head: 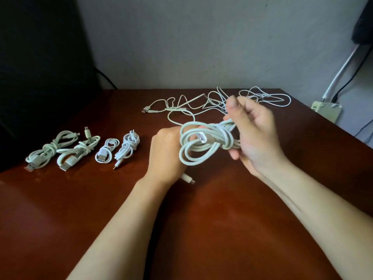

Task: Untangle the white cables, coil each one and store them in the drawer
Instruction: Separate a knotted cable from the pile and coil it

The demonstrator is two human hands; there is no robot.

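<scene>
We hold one white cable (205,143) in both hands: our right hand (257,136) curls round its wrapped end, our left hand (166,153) grips the loops, above the table (212,229). Four coiled cables (127,148) lie left, a tangle (214,101) behind.

One knotted white coil (224,138) aloft, four tied coils (80,148) at left, loose tangle (171,108) beyond.

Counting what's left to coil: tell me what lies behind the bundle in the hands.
Behind the cable bundle, a loose tangle of white cables sprawls on the table. The right hand covers its middle, so the count is unclear.
</scene>
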